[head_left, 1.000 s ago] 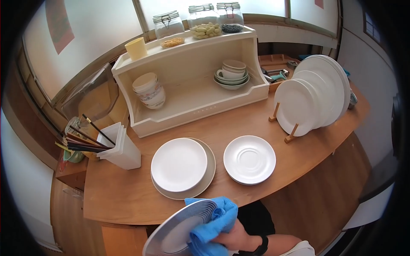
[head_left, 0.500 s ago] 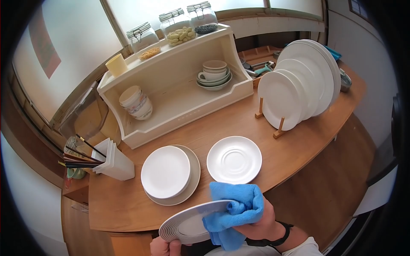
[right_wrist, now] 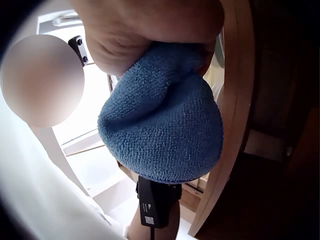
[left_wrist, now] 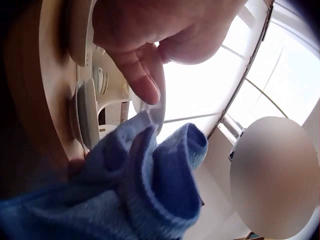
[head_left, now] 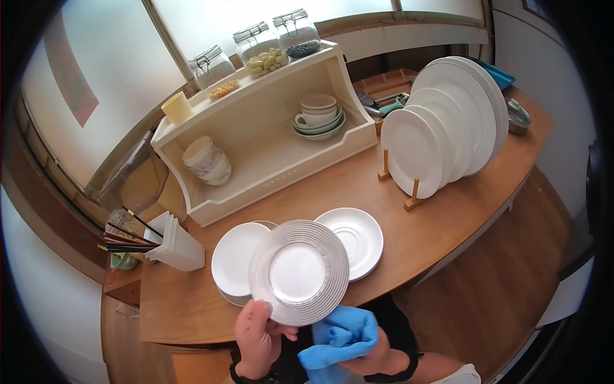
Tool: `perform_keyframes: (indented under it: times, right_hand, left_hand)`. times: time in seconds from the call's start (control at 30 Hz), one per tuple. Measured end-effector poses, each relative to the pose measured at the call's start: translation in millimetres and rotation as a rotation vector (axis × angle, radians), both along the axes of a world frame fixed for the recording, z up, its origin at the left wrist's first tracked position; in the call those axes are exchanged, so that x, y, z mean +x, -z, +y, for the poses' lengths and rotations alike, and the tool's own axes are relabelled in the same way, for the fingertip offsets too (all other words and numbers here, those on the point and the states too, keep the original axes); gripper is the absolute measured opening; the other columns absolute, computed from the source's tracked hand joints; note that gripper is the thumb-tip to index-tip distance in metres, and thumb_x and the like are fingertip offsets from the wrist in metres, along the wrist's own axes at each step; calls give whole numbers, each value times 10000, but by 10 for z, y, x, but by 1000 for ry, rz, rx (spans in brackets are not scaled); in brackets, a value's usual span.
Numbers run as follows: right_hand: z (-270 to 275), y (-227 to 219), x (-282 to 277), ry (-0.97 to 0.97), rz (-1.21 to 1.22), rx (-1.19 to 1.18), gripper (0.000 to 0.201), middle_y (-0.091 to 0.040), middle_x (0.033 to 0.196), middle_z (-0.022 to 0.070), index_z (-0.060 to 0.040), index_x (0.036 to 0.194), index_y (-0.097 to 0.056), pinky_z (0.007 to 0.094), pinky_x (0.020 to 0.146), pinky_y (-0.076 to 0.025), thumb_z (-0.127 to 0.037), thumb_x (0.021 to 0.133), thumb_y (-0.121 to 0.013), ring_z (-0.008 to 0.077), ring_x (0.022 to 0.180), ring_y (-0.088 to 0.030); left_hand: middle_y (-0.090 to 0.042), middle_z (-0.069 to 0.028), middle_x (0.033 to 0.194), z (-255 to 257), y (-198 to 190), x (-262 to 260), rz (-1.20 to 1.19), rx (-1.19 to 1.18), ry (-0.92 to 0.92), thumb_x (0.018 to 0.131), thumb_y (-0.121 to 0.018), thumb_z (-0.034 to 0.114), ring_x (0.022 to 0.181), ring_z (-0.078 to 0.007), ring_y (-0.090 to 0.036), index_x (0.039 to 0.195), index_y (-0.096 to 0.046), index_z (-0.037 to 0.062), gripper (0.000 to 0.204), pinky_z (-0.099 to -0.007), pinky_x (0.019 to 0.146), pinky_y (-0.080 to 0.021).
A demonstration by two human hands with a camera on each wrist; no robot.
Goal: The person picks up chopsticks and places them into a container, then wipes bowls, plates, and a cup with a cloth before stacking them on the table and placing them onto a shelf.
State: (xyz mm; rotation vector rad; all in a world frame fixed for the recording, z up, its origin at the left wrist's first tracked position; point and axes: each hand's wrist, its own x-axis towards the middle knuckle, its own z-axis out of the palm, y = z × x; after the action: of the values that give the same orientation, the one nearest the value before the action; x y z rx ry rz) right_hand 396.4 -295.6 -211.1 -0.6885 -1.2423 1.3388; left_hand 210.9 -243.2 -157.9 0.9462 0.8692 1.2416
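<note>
My left hand grips the near-left rim of a white plate with a ridged, grooved border, thumb on its upper face. The plate is held up in front of the table edge and overlaps the plates behind it in the head view. My right hand holds a bunched blue cloth just below the plate's near rim. In the left wrist view the plate's edge shows beyond the fingers, above the cloth. Folds of the cloth hide most of the right fingers in the right wrist view.
Behind the held plate lie stacked plates and saucers. A wooden rack of upright plates stands right. A cream shelf holds bowls, a cup and jars. At left is a white holder with chopsticks.
The plate has swung up and forward from the lap side, its face now turned upward. My left hand has come fully into view. The cloth has moved from the plate's rim to below it.
</note>
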Motion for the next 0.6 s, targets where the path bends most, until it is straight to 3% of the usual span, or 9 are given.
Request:
perform_keyframes:
  times: [0.07, 0.1, 0.23, 0.33, 0.37, 0.43, 0.53, 0.6]
  right_hand:
    - [26, -120, 157, 284, -145, 458, 173, -616, 1086, 84, -130, 971, -754, 313, 800, -462, -97, 804, -722, 186, 914, -604]
    - [-95, 232, 174, 358, -248, 367, 206, -596, 1165, 91, -153, 993, -753, 316, 845, -450, -113, 791, -742, 201, 967, -596]
    - [-314, 354, 219, 446, -166, 96, 161, -615, 1098, 81, -182, 933, -766, 317, 896, -430, -165, 773, -774, 193, 989, -589]
    - [-367, 414, 302, 436, -348, 195, 225, -623, 1069, 72, -125, 981, -741, 314, 885, -443, -173, 766, -785, 172, 981, -590]
    - [-378, 378, 296, 435, -347, 196, 225, -623, 1069, 72, -125, 981, -741, 314, 885, -443, -173, 766, -785, 172, 981, -590]
    - [-410, 256, 266, 473, -54, -55, 333, -622, 1078, 72, -63, 1058, -695, 310, 875, -455, -177, 760, -792, 159, 971, -592]
    - [-353, 372, 366, 402, -220, 90, 450, -616, 1092, 86, -10, 1149, -628, 311, 869, -463, -172, 762, -790, 162, 967, -596]
    - [-347, 285, 348, 412, -162, 53, 442, -608, 1112, 92, -13, 1145, -632, 315, 876, -461, -169, 762, -789, 169, 979, -594]
  left_hand:
    - [-660, -196, 826, 82, -58, 39, 31, -26, 57, 1014, -422, 254, 624, -218, -661, 1064, -503, -66, 333, -283, 529, -565]
    - [-657, -185, 804, 112, -89, 127, 61, -56, 60, 1009, -433, 246, 601, -208, -652, 1045, -506, -58, 315, -277, 500, -552]
    - [-661, -168, 815, 256, -80, 375, 49, -95, 95, 1012, -436, 235, 608, -191, -655, 1035, -512, -45, 291, -258, 481, -543]
    - [-663, -158, 843, 351, -41, 456, 47, -97, 119, 1017, -429, 251, 626, -179, -657, 1036, -515, -34, 299, -242, 486, -540]
    - [-663, -152, 857, 373, -26, 474, 52, -104, 131, 1017, -430, 260, 638, -174, -657, 1036, -517, -27, 300, -233, 488, -537]
    - [-661, -146, 869, 406, 16, 505, 63, -108, 141, 1017, -433, 269, 646, -168, -657, 1039, -517, -23, 305, -228, 484, -533]
    - [-655, -135, 888, 444, 74, 521, 78, -113, 158, 1014, -441, 285, 663, -162, -657, 1045, -515, -17, 313, -223, 475, -525]
    - [-651, -129, 896, 456, 104, 521, 83, -115, 163, 1012, -446, 293, 671, -161, -658, 1049, -514, -14, 316, -222, 470, -521]
